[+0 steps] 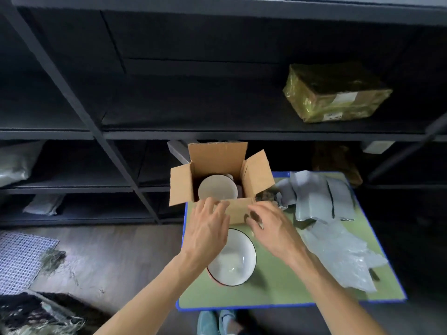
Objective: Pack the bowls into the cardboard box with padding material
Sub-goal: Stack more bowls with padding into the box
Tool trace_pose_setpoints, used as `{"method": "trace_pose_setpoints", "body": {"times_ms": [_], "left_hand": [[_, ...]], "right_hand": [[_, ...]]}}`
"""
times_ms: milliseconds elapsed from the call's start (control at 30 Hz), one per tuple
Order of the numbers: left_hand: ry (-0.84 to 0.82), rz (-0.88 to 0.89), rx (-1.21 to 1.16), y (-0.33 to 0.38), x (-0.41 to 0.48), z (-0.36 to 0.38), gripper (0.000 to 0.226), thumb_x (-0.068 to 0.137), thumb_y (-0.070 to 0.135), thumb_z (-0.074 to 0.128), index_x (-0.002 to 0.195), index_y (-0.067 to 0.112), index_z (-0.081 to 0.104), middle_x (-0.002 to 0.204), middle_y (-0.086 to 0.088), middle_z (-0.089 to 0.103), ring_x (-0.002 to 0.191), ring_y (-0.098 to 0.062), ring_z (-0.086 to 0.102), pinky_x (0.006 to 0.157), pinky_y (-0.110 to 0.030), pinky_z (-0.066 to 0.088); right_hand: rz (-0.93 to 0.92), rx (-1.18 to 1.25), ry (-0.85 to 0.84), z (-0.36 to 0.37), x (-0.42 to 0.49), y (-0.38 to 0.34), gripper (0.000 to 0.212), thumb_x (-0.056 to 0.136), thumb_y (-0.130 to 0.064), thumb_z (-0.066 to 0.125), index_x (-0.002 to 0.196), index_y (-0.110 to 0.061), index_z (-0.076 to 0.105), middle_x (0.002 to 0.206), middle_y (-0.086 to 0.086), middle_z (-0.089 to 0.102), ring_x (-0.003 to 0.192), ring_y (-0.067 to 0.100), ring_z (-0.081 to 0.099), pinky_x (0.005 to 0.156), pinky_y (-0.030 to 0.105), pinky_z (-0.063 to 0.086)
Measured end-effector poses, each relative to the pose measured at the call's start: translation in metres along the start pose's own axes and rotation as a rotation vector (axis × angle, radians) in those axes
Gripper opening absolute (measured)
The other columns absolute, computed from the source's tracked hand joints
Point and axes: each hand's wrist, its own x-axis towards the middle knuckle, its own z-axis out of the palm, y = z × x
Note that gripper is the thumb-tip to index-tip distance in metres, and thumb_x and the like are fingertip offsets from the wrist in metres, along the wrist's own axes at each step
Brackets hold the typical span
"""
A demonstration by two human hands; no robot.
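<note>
An open cardboard box stands at the far left of a small green table, its flaps raised. A white bowl lies inside it. A second white bowl with a dark rim sits on the table in front of the box. My left hand hovers over that bowl's left side, fingers relaxed, fingertips at the box's near flap. To its right, my right hand has loosely spread fingers just before the near flap. Neither hand holds anything. Grey padding sheets and clear bubble wrap lie to the right.
Dark metal shelving rises behind the table. A taped brown parcel sits on a shelf at upper right. Wrapped packages lie on lower left shelves. A checked mat and a patterned bundle lie on the floor at left.
</note>
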Motion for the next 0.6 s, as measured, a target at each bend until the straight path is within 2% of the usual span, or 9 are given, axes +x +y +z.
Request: {"method": "trace_pose_setpoints", "body": {"times_ms": [100,267,433,600], "left_hand": [[-0.035,0.073,-0.077,0.018,-0.009,0.017,0.024,0.095,0.02,0.054,0.116,0.015,0.062,0.105,-0.003,0.058,0.091,-0.025,0.051,0.08,-0.041,0.046],[-0.174,0.16,-0.106,0.048,-0.015,0.035,0.032,0.095,0.03,0.044,0.119,0.018,0.061,0.109,-0.001,0.058,0.092,-0.026,0.052,0.081,-0.04,0.046],[-0.278,0.246,-0.086,0.077,-0.007,0.055,0.037,0.095,0.033,0.044,0.124,0.016,0.06,0.114,-0.002,0.06,0.095,-0.026,0.053,0.084,-0.038,0.047],[-0.426,0.237,-0.033,0.112,0.009,0.089,0.043,0.095,0.035,0.043,0.128,0.013,0.059,0.112,-0.007,0.061,0.102,-0.031,0.054,0.089,-0.043,0.047]], "right_hand": [[0.099,0.009,-0.001,0.0,-0.029,0.023,0.041,0.099,-0.029,0.057,0.139,-0.02,0.056,0.135,-0.005,0.054,0.128,0.014,0.048,0.104,0.027,0.041],[0.293,0.024,-0.058,-0.001,-0.071,0.063,0.044,0.1,-0.033,0.055,0.142,-0.021,0.052,0.139,-0.003,0.053,0.132,0.017,0.045,0.107,0.031,0.039],[0.427,0.051,-0.048,-0.005,-0.095,0.097,0.046,0.099,-0.034,0.055,0.143,-0.019,0.052,0.143,0.0,0.052,0.134,0.02,0.044,0.108,0.032,0.038],[0.532,0.053,-0.071,-0.016,-0.11,0.138,0.048,0.101,-0.033,0.051,0.147,-0.02,0.046,0.147,0.001,0.047,0.137,0.021,0.041,0.109,0.034,0.038]]}}
